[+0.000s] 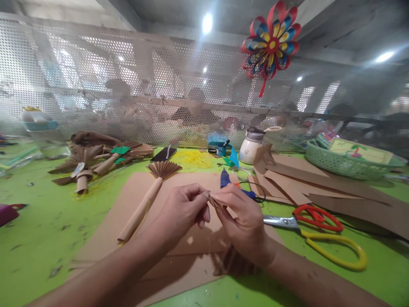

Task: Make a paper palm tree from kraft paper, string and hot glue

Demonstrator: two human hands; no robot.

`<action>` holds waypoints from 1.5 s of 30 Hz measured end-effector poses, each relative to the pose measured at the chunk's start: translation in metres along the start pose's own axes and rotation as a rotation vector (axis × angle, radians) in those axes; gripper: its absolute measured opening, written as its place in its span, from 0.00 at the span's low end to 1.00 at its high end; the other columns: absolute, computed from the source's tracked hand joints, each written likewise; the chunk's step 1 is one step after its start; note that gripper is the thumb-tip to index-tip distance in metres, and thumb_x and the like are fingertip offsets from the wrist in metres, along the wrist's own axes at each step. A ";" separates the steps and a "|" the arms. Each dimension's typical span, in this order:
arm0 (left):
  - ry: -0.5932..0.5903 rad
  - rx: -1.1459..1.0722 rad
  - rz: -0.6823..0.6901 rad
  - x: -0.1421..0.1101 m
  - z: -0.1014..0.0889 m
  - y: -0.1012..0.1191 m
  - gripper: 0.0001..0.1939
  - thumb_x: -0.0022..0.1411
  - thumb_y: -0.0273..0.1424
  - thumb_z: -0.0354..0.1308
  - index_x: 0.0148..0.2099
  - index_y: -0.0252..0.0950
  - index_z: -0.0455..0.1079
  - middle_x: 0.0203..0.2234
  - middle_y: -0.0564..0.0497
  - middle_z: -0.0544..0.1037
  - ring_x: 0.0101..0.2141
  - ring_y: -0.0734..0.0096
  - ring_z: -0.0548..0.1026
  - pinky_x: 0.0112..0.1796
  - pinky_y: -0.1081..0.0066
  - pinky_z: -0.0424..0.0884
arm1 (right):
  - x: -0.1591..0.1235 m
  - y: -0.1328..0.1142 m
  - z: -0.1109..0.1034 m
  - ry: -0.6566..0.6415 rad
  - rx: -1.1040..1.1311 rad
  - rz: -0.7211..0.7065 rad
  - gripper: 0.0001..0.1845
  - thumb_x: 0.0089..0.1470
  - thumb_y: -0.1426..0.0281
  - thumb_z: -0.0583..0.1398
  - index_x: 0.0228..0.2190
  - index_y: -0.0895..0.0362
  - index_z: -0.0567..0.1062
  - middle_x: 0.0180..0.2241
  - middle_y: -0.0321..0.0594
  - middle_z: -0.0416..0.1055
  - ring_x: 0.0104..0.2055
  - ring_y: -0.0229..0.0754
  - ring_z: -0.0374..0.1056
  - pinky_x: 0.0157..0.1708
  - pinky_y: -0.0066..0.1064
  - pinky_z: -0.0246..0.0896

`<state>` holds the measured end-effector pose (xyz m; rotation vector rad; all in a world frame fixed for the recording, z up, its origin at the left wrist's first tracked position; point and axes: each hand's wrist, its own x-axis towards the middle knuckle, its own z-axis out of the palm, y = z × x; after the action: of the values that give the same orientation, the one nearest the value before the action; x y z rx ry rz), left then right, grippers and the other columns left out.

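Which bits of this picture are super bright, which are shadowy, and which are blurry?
In the head view, the ceiling lamp glares, with a streak below it; in the head view, dark shadows fall on the brown paper below the left hand and right hand; in the head view, what's behind the holey screen looks hazy and partly pixelated.

you faced a green table (47, 238), and beyond it a pale perforated screen (143, 59) ran across the room. grey beams (124, 15) crossed the ceiling (175, 15) above you, where one light (207, 23) glared near the middle and another light (384, 56) glowed at right.
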<state>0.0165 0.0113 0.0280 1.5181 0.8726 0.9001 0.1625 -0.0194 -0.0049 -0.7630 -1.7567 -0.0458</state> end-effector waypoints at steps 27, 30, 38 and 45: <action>0.107 0.413 0.195 -0.006 0.001 0.002 0.14 0.62 0.34 0.49 0.26 0.35 0.68 0.13 0.57 0.69 0.16 0.77 0.65 0.22 0.75 0.60 | 0.003 -0.001 -0.001 0.086 -0.031 0.022 0.14 0.53 0.81 0.59 0.40 0.55 0.74 0.35 0.42 0.71 0.37 0.42 0.69 0.38 0.34 0.66; 0.114 0.487 0.266 -0.005 0.000 -0.001 0.14 0.63 0.33 0.49 0.27 0.35 0.68 0.14 0.56 0.70 0.17 0.77 0.66 0.23 0.76 0.60 | 0.003 0.002 -0.001 0.057 -0.003 0.030 0.15 0.54 0.82 0.58 0.42 0.55 0.74 0.35 0.43 0.72 0.38 0.42 0.69 0.39 0.34 0.66; 0.137 0.454 0.201 -0.002 0.003 -0.014 0.14 0.62 0.32 0.48 0.24 0.36 0.65 0.13 0.57 0.69 0.15 0.79 0.64 0.20 0.77 0.58 | -0.007 0.005 0.008 0.068 0.029 0.093 0.12 0.55 0.81 0.58 0.39 0.57 0.76 0.34 0.41 0.72 0.36 0.39 0.69 0.37 0.30 0.66; 0.015 0.155 0.034 0.008 -0.001 -0.015 0.12 0.58 0.36 0.50 0.27 0.35 0.65 0.12 0.57 0.67 0.15 0.77 0.64 0.19 0.77 0.59 | 0.000 0.016 0.002 0.000 -0.006 0.204 0.06 0.57 0.75 0.58 0.32 0.57 0.76 0.30 0.40 0.72 0.33 0.40 0.68 0.35 0.32 0.65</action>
<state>0.0181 0.0211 0.0137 1.6654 0.9480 0.8863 0.1696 -0.0060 -0.0115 -0.9426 -1.6715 0.0861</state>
